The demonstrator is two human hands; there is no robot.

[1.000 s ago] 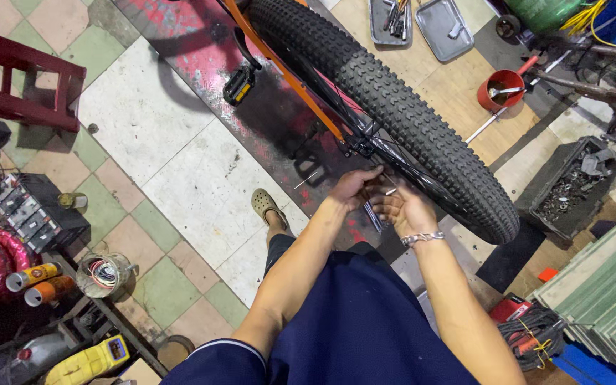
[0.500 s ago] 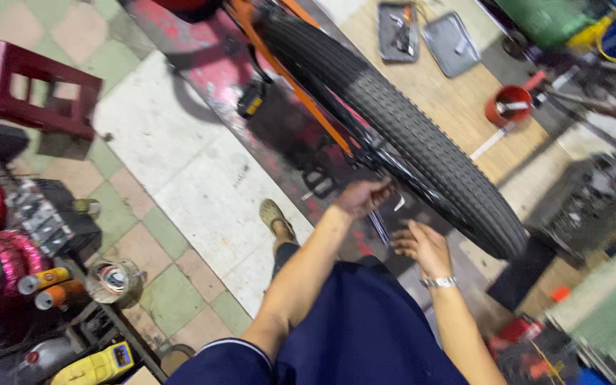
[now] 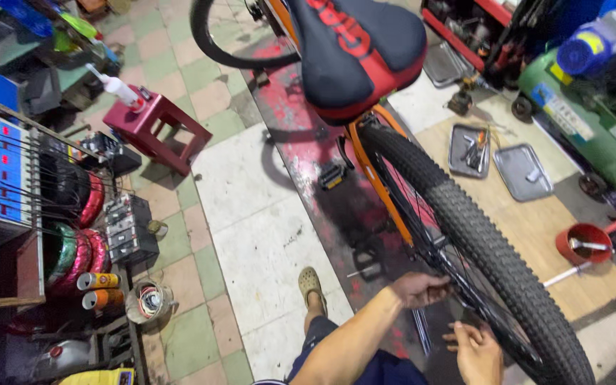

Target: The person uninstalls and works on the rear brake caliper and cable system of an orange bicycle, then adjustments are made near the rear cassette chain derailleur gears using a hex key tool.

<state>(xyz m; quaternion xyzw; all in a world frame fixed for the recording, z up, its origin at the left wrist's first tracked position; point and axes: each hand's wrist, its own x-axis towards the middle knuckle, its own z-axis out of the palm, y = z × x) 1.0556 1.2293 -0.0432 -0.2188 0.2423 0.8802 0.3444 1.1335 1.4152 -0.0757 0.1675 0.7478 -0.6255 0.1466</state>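
Note:
An orange bicycle (image 3: 381, 184) with a black and red saddle (image 3: 358, 50) stands in front of me, its knobbly rear tyre (image 3: 507, 285) at the lower right. My left hand (image 3: 422, 289) is curled shut at the rear wheel's hub, by the spokes. Just below it, my right hand (image 3: 475, 353) hovers with fingers apart, close to the spokes and holding nothing. A thin silver metal part (image 3: 421, 331) hangs between the hands; what it is stays unclear. My sandalled foot (image 3: 311, 284) rests on the tiled floor.
A red stool (image 3: 158, 128) with a white bottle stands at the left. Shelves with coloured rolls and spray cans (image 3: 98, 289) fill the left edge. Two metal trays (image 3: 525, 171), a red bowl (image 3: 582, 242) and a green tank (image 3: 593, 135) sit to the right.
The view has swung up, so the saddle and front wheel now show. My right hand has dropped away from the left, which stays at the hub.

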